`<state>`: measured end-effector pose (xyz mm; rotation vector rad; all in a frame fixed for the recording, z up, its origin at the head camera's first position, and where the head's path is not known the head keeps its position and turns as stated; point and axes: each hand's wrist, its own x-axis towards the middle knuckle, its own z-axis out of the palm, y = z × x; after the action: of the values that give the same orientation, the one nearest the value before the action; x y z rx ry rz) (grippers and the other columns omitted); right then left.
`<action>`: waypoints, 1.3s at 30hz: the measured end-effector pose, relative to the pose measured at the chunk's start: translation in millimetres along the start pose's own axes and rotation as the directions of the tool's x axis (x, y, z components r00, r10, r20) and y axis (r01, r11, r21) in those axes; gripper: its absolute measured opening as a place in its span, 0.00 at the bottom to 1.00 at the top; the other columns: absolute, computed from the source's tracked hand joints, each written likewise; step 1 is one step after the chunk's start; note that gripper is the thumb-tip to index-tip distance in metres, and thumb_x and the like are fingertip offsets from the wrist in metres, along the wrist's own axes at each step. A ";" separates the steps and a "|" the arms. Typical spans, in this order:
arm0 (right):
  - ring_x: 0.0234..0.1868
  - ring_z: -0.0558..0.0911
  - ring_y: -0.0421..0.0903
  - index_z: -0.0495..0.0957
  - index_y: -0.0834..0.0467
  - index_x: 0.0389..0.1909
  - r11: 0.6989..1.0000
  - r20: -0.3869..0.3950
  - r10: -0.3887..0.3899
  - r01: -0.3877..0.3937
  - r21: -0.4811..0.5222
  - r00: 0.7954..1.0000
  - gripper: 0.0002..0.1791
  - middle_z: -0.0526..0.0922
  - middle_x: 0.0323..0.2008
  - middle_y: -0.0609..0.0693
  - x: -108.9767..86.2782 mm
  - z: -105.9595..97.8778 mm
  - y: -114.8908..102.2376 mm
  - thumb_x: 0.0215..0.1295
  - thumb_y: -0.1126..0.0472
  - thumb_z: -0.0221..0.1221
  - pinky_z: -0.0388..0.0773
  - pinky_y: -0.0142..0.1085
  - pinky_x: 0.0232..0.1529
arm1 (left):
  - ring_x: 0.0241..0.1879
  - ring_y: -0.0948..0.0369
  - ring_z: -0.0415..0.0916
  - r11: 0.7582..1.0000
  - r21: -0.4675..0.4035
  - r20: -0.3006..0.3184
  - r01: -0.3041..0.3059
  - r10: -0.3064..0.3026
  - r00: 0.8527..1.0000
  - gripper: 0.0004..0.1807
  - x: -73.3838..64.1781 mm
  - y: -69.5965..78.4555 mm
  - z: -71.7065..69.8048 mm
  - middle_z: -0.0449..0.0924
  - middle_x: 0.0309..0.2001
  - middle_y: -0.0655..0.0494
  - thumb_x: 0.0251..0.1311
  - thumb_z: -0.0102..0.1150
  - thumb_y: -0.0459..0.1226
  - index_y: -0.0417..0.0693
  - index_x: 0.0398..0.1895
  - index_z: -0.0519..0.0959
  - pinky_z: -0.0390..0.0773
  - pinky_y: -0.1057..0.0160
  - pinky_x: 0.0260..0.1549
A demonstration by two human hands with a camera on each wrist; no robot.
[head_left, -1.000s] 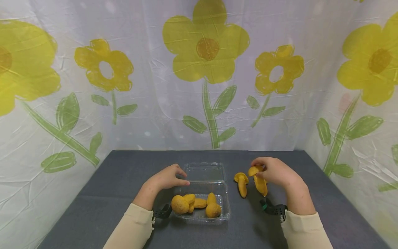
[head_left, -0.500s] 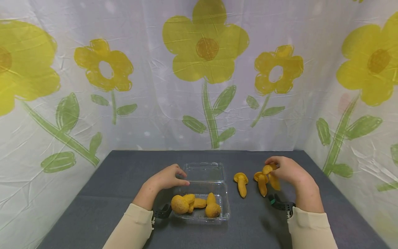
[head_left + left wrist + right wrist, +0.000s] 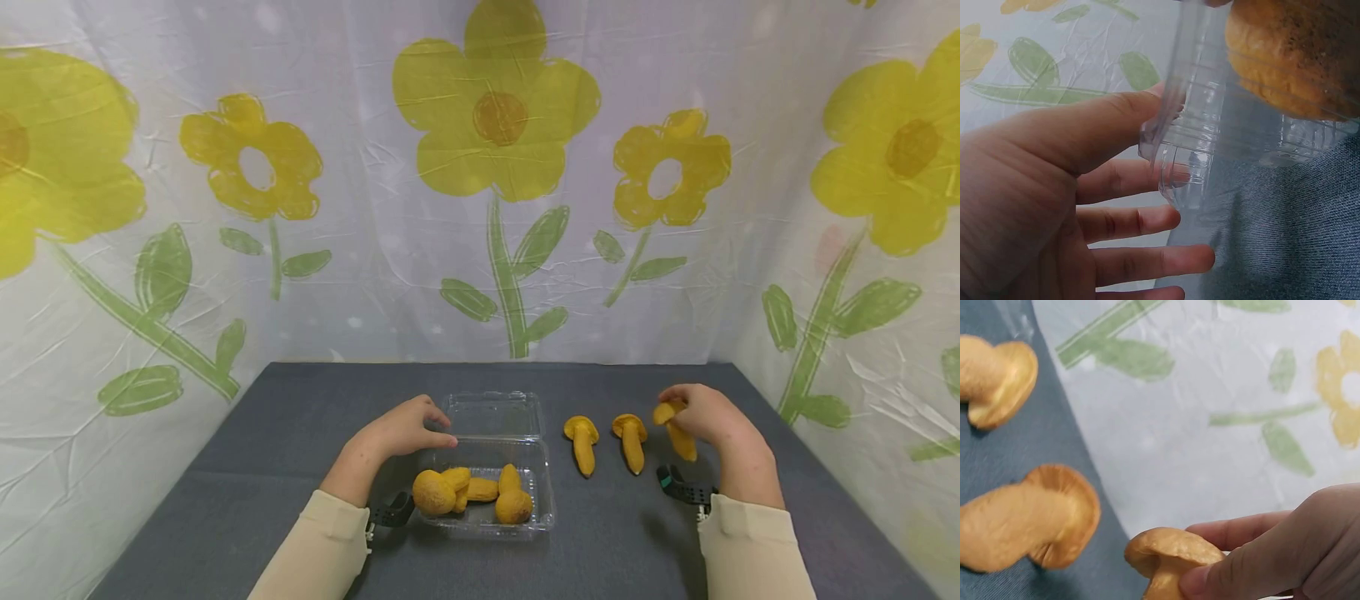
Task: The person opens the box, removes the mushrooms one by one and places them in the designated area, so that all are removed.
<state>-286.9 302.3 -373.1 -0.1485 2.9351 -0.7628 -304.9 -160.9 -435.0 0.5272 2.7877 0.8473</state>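
Observation:
A clear plastic clamshell box (image 3: 551, 492) lies with its lid (image 3: 495, 412) folded back. Several yellow-brown mushrooms (image 3: 513, 504) are inside. My left hand (image 3: 401, 427) is at the box's back left corner, its thumb touching the rim; in the left wrist view its other fingers (image 3: 1154, 261) are extended and spread. Farther right, my right hand (image 3: 708, 417) pinches a mushroom (image 3: 681, 437) below its cap between thumb and fingers. Two more mushrooms lie to its left, one nearer (image 3: 632, 442) and one farther off (image 3: 582, 444), both with caps away from me.
The dark grey table (image 3: 225, 500) ends at a pale hanging cloth (image 3: 360, 292) printed with yellow flowers, which also runs along both sides. A black strap (image 3: 393, 510) is at my left wrist and another (image 3: 682, 487) at my right.
My right hand has let go of one mushroom, now lying on the table, taken hold of another and moved it right and slightly down. The left hand and box have stayed put.

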 end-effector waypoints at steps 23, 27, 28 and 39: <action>0.54 0.76 0.72 0.77 0.74 0.58 0.995 -0.019 0.103 -0.103 -0.007 0.994 0.23 0.76 0.56 0.77 20.1 29.2 45.3 0.61 0.71 0.59 0.75 0.62 0.52 | 0.52 0.52 0.76 1.000 -0.021 0.004 -0.010 0.010 1.000 0.21 -2.3 2.9 -2.0 0.74 0.54 0.53 0.62 0.73 0.49 0.47 0.52 0.87 0.78 0.46 0.50; 0.55 0.75 0.73 0.76 0.74 0.59 0.994 -0.006 0.107 -0.107 -0.006 0.994 0.24 0.75 0.57 0.77 19.8 28.5 45.4 0.61 0.71 0.59 0.74 0.63 0.53 | 0.51 0.53 0.76 1.000 -0.019 0.004 -0.007 0.007 1.000 0.20 -2.2 2.8 -1.5 0.74 0.53 0.54 0.62 0.73 0.49 0.48 0.51 0.88 0.79 0.46 0.50; 0.55 0.75 0.73 0.76 0.73 0.60 0.994 -0.004 0.107 -0.107 -0.008 0.994 0.24 0.75 0.57 0.77 19.7 28.4 45.1 0.61 0.71 0.59 0.74 0.63 0.52 | 0.51 0.53 0.76 1.000 -0.019 0.004 -0.007 0.007 1.000 0.20 -2.2 2.8 -1.5 0.74 0.53 0.54 0.62 0.73 0.49 0.48 0.51 0.88 0.79 0.47 0.50; 0.52 0.78 0.70 0.74 0.75 0.61 0.995 0.009 0.097 -0.097 -0.035 0.995 0.25 0.76 0.56 0.76 16.1 19.0 32.9 0.63 0.69 0.61 0.75 0.61 0.51 | 0.52 0.52 0.76 1.000 -0.003 0.003 -0.004 0.004 1.000 0.20 -2.0 3.3 -1.8 0.75 0.54 0.53 0.61 0.73 0.49 0.49 0.51 0.88 0.79 0.46 0.51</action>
<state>-302.6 319.8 -406.9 -0.0125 2.9218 -0.6961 -302.6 -160.0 -431.5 0.5336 2.7830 0.8499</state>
